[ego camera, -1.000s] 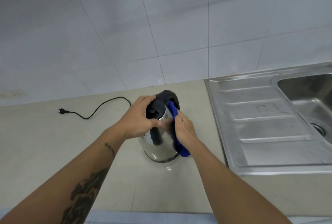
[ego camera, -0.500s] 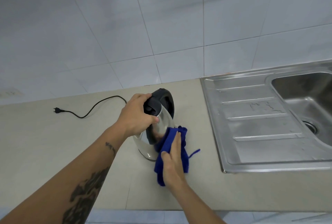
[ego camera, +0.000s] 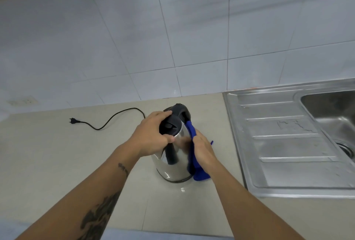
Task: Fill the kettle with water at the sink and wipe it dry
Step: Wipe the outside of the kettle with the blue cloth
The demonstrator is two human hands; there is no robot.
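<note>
The kettle (ego camera: 173,155) stands upright on the counter (ego camera: 57,162), left of the sink (ego camera: 288,143). The left hand (ego camera: 151,136) grips its black lid from above. The right hand (ego camera: 203,151) presses a blue cloth (ego camera: 199,174) flat against the kettle's right wall. A cord (ego camera: 107,122) lies behind, well apart.
</note>
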